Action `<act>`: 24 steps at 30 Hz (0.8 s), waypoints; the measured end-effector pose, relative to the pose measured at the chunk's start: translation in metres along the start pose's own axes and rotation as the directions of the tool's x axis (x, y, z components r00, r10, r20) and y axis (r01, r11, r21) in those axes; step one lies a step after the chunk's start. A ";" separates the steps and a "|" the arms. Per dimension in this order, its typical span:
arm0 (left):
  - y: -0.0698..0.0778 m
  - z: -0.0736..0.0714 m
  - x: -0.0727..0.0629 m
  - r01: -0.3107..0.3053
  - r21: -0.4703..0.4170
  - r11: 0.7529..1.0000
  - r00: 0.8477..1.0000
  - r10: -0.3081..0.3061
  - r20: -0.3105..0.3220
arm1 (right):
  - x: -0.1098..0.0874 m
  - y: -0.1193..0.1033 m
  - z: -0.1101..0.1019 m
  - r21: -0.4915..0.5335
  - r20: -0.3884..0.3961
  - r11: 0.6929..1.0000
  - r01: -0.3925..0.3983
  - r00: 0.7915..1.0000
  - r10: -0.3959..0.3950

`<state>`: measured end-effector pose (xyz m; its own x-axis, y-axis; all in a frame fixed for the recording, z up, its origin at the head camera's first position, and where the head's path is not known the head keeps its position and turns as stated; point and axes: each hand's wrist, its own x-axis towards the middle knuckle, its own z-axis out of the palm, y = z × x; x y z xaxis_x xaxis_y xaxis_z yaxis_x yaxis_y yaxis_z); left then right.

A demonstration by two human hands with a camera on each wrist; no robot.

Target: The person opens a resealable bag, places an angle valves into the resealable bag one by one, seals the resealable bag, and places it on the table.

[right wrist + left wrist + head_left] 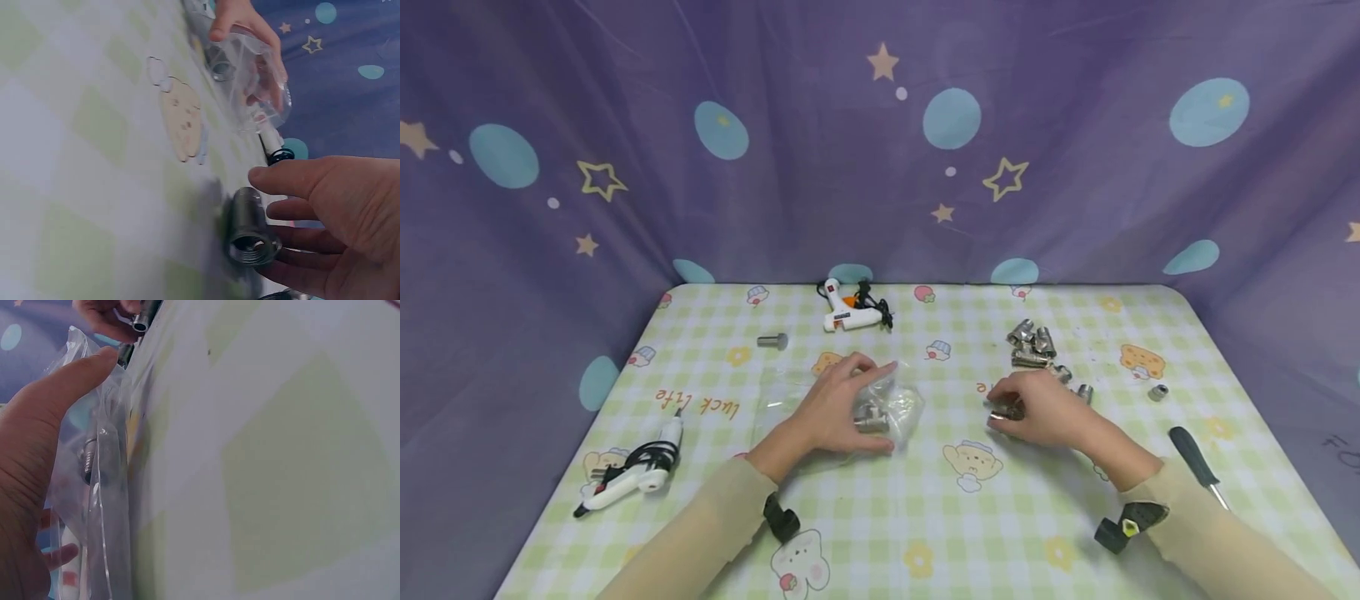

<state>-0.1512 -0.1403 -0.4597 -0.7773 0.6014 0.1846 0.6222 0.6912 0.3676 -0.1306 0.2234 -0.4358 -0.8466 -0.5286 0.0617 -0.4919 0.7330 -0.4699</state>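
Note:
My left hand (838, 408) is spread at the mouth of a clear plastic bag (778, 400), thumb and fingers wide apart against the film. Inside the bag, a shiny metal pipe fitting (871, 418) shows between them, its ribbed thread (89, 459) visible in the left wrist view. To the right, my right hand (1045, 408) holds another metal pipe fitting (249, 228) low over the cloth. That fitting is tubular, and its threaded open end faces the right wrist camera. Behind the right hand lie several similar fittings (1032, 358) in a loose pile, partly hidden by the hand.
A white glue gun (850, 315) lies at the back, and a second glue gun (640, 475) with a black cord at the left. A metal bolt (772, 341) rests back left. A small fitting (1158, 392) and a dark-handled screwdriver (1193, 457) are at the right.

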 end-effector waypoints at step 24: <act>0.002 -0.001 0.000 -0.028 0.013 1.000 1.000 0.028 -0.004 | 0.009 -0.003 0.001 0.006 -0.066 1.000 -0.006 0.998 0.006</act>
<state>-0.1499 -0.1400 -0.4578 -0.7598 0.6192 0.1983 0.6449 0.6790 0.3508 -0.1364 0.2163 -0.4350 -0.8610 -0.4950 0.1165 -0.4859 0.7334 -0.4754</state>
